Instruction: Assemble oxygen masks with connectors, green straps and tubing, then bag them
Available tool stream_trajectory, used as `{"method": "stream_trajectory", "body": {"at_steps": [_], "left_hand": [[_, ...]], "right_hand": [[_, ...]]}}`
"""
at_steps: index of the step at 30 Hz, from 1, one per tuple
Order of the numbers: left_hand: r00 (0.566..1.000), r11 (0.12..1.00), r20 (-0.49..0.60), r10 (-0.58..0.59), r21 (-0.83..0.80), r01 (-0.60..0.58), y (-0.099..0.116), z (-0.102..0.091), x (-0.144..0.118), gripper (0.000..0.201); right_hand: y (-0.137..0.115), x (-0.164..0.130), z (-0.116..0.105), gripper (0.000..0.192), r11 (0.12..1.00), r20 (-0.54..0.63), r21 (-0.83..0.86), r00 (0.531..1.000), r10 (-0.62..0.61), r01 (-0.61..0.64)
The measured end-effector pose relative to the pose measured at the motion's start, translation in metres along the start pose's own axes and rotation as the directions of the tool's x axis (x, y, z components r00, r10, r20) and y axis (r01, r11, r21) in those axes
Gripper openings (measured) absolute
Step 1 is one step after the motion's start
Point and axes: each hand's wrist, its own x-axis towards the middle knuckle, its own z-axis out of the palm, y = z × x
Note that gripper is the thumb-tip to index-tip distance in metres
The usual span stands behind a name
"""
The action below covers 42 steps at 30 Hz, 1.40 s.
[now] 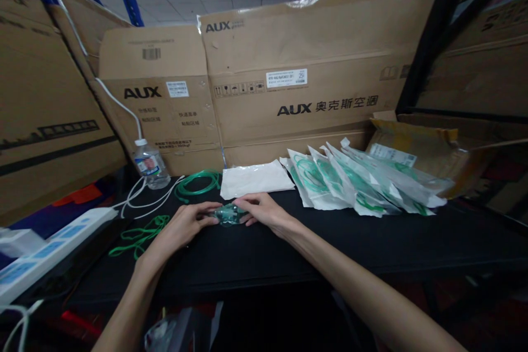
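At the middle of the black table, a small see-through green plastic piece, apparently an oxygen mask (pixel 228 214), is held between both hands. My left hand (pixel 187 225) pinches its left end between thumb and fingers. My right hand (pixel 262 210) closes its fingers on the right end, hiding part of it. Behind my left hand lies a coil of clear green tubing (pixel 198 184). A tangled green strap (pixel 142 235) rests to the left, close to my left forearm. Just beyond the mask is a flat white pouch (pixel 256 179).
Several sealed pouches with green tubing (pixel 350 181) overlap at the right, before an opened cardboard box (pixel 429 148). At left stand a plastic bottle (pixel 152 166), white cables (pixel 148 209) and a power strip (pixel 53 247). Cardboard panels (pixel 322 38) wall the table's back (pixel 297 253).
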Motion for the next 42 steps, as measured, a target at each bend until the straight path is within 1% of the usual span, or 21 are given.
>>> {"method": "stream_trajectory", "body": {"at_steps": [5, 9, 13, 17, 21, 24, 27, 32, 37, 40, 42], "left_hand": [[0.999, 1.000, 0.037, -0.008, 0.005, 0.007, -0.002, -0.003, 0.003, 0.045], [0.999, 0.999, 0.046, -0.020, 0.025, 0.019, -0.007, -0.003, 0.004, 0.046], [0.999, 0.999, 0.048, -0.020, 0.044, 0.018, -0.004, -0.008, 0.001, 0.049], [1.000, 0.995, -0.001, 0.004, 0.103, -0.004, 0.004, -0.012, -0.004, 0.055], [0.998, 0.987, -0.030, 0.052, 0.152, -0.047, 0.005, -0.007, -0.005, 0.049], [0.996, 0.982, -0.070, 0.048, 0.186, -0.034, 0.004, -0.002, -0.006, 0.046], [0.995, 0.975, -0.096, 0.034, 0.220, -0.012, 0.006, 0.001, -0.009, 0.048], [0.990, 0.959, -0.134, -0.032, 0.275, 0.068, 0.012, 0.005, -0.011, 0.056], [0.986, 0.952, -0.143, -0.080, 0.283, 0.119, 0.014, 0.008, -0.010, 0.057], [0.986, 0.956, -0.157, -0.056, 0.277, 0.099, 0.013, 0.010, -0.010, 0.055], [0.984, 0.960, -0.179, -0.008, 0.276, 0.058, 0.012, 0.013, -0.011, 0.051]], "right_hand": [[-0.002, 0.001, 0.000, 0.008, 0.992, -0.044, 0.070, 0.993, 0.106, -0.102], [-0.003, 0.000, -0.001, 0.013, 0.982, -0.061, 0.091, 0.983, 0.173, -0.167], [-0.002, 0.000, 0.001, 0.013, 0.982, -0.098, 0.091, 0.980, 0.173, -0.164], [0.000, 0.000, 0.005, 0.013, 0.988, -0.128, 0.073, 0.981, 0.145, -0.136], [-0.001, 0.000, 0.007, 0.013, 0.990, -0.132, 0.058, 0.982, 0.138, -0.132], [-0.003, -0.001, 0.006, 0.015, 0.987, -0.109, 0.049, 0.982, 0.158, -0.153], [-0.005, -0.001, 0.005, 0.018, 0.984, -0.087, 0.031, 0.981, 0.175, -0.173], [-0.004, -0.002, 0.007, 0.014, 0.989, -0.091, -0.050, 0.986, 0.137, -0.142], [-0.007, 0.003, 0.002, 0.015, 0.973, -0.047, -0.207, 0.994, 0.100, -0.107], [-0.010, 0.008, -0.004, 0.017, 0.949, 0.006, -0.308, 0.997, 0.071, -0.065], [-0.009, 0.011, -0.007, 0.019, 0.934, 0.047, -0.357, 0.997, 0.058, -0.037]]}}
